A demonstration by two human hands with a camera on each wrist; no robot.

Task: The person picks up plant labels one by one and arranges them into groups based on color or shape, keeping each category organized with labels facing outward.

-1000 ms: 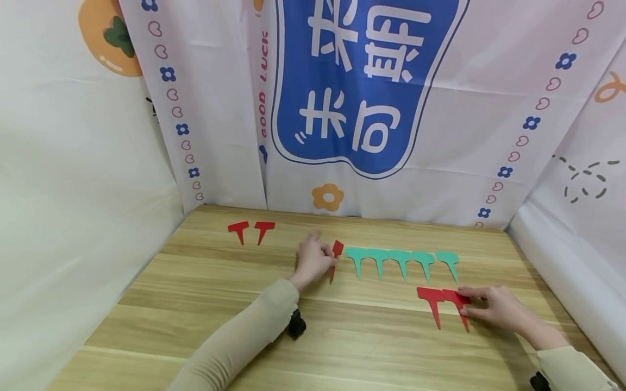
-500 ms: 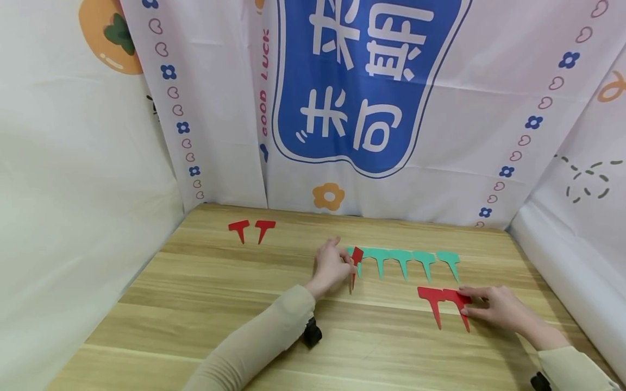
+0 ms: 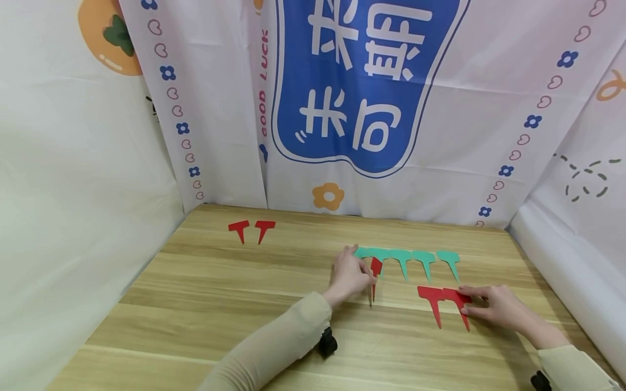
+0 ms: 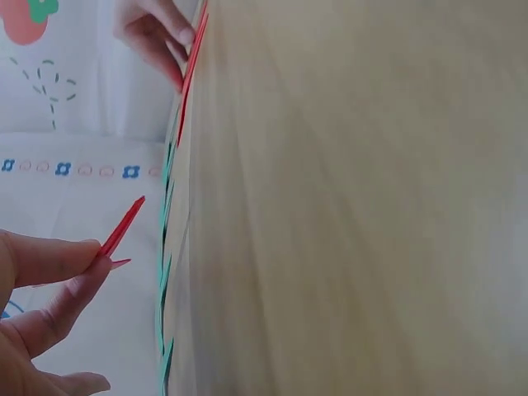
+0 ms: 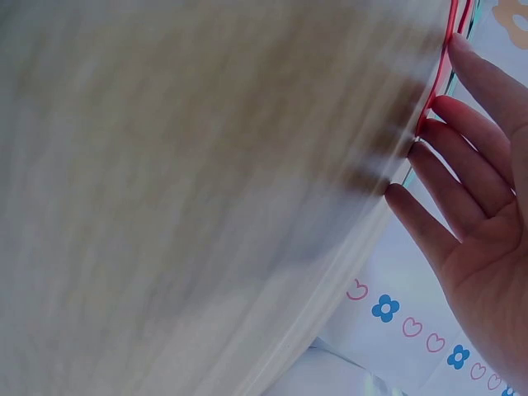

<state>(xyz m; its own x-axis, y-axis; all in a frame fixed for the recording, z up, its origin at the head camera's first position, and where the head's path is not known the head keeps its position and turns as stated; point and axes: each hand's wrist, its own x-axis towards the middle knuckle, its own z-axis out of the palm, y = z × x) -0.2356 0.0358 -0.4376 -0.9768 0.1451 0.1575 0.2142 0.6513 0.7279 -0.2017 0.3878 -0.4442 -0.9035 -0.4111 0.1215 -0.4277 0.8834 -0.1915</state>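
In the head view my left hand (image 3: 351, 276) pinches a red T-shaped plant label (image 3: 376, 266) above the table, its pointed stem downward. The left wrist view shows the same red label (image 4: 124, 224) between thumb and finger. My right hand (image 3: 501, 310) rests its fingertips on a red T-shaped label (image 3: 452, 296) lying flat. Beside that one, heads touching or nearly so, lies another red label (image 3: 431, 294). Behind them runs a row of several teal labels (image 3: 401, 256), partly covered at its left end by my left hand and the held label.
Two more red labels, one (image 3: 239, 227) left of the other (image 3: 265, 226), lie at the back left of the wooden table (image 3: 195, 304). A printed white cloth (image 3: 225, 163) hangs behind the table, with white cloth on both sides.
My left hand has carried the red label rightward and toward the near side, from left of the teal row to in front of it. The right hand stays on its label.
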